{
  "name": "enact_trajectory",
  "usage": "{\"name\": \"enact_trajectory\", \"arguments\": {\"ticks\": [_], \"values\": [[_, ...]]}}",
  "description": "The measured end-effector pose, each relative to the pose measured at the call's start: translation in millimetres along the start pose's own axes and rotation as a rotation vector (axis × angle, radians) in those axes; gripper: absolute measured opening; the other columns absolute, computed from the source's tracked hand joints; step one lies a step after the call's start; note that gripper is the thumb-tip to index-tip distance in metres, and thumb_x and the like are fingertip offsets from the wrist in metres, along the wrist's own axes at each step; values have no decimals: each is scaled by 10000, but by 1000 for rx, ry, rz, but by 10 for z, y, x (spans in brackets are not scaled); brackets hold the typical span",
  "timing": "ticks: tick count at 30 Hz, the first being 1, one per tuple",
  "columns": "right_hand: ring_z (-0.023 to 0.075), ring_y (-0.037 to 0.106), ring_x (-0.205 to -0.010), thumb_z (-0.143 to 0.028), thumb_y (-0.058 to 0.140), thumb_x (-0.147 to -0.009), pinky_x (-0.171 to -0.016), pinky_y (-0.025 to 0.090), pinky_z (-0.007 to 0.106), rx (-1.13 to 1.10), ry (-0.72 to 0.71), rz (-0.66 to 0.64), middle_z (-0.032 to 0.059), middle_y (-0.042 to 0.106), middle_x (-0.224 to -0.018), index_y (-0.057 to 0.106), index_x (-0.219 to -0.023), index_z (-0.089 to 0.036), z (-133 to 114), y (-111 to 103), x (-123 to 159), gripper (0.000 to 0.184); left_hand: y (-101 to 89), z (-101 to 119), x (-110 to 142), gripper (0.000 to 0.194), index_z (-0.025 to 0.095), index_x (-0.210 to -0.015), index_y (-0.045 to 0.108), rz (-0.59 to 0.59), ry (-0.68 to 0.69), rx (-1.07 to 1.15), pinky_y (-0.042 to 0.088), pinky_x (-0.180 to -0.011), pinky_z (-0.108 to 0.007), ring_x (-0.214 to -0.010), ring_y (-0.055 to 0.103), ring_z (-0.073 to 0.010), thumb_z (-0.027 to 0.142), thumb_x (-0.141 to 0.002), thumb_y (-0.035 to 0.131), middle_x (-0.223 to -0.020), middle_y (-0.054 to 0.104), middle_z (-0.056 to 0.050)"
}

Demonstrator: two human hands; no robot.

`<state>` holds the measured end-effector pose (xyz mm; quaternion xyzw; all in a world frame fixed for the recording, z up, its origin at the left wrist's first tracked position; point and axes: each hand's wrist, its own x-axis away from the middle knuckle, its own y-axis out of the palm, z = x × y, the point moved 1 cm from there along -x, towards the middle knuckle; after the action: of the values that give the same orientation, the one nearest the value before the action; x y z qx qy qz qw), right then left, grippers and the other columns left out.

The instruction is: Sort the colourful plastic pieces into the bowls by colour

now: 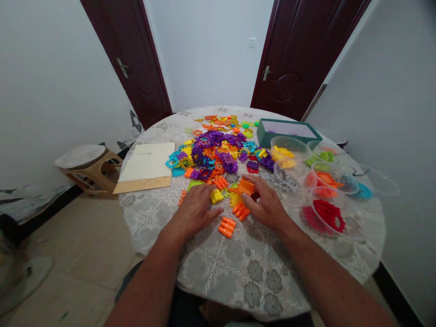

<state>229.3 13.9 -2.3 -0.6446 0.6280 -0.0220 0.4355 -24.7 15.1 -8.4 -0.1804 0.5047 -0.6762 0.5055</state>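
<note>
My right hand [267,202] grips an orange plastic building piece [245,186] between thumb and fingers, at the near edge of a pile of colourful interlocking pieces [214,145]. My left hand [194,208] rests at the pile's near left side, palm down. Its thumb is apart from the fingers and nothing shows between them. Beside its fingertips lie a yellow block [216,196] and an orange ribbed block [220,182]. Another orange ribbed block [226,227] lies alone on the cloth between my hands. One more orange block [241,211] sits just under my right thumb.
Clear plastic tubs on the right hold sorted pieces: yellow ones [284,152], red ones [329,215], orange, green and blue. A green box [286,131] stands behind them. An open book [146,163] lies at left on the patterned tablecloth [252,281]. A wooden stool [91,168] stands beyond.
</note>
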Motion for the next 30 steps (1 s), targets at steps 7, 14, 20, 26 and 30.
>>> {"name": "enact_trajectory", "arguments": {"ticks": [7,14,20,26,30], "values": [[158,621,-805,-246,674,-922,-763,555,337,-146,119,-65,82,641,-1388,496,-1516,-309,10,89,58,624,-106,37,-85,332,221,-1280,667,180,-149,280,563,-982,-408,-1068,710,-226,278,-963,590,-1200,746,-88],[117,594,-719,-238,708,-918,-671,534,293,-285,38,-161,92,617,-1439,425,-1565,-340,-145,246,113,713,2,235,-71,513,211,-1387,623,43,-252,814,598,-842,-354,-962,729,-212,372,-904,687,-1101,759,-82],[111,582,-733,-283,683,-947,-705,543,309,-148,-95,-268,145,494,-1535,476,-1506,-295,-276,34,49,596,-23,222,-55,264,203,-1112,703,76,-374,919,599,-626,-284,-757,710,-180,305,-876,646,-913,730,-35],[184,624,-852,-303,704,-927,-815,521,348,211,-17,-508,82,662,-1146,652,-1248,-245,-48,-312,48,330,-106,168,-85,274,195,-1079,596,201,-571,1153,586,-496,-250,-798,768,-219,281,-833,681,-1039,725,-86],[268,620,-1139,-296,751,-892,-942,498,386,284,15,-601,106,628,-1299,639,-1308,-276,-32,-257,104,431,-81,201,-98,415,198,-1242,543,199,-618,1260,619,-546,-267,-832,790,-229,210,-840,645,-1157,719,-128]]}}
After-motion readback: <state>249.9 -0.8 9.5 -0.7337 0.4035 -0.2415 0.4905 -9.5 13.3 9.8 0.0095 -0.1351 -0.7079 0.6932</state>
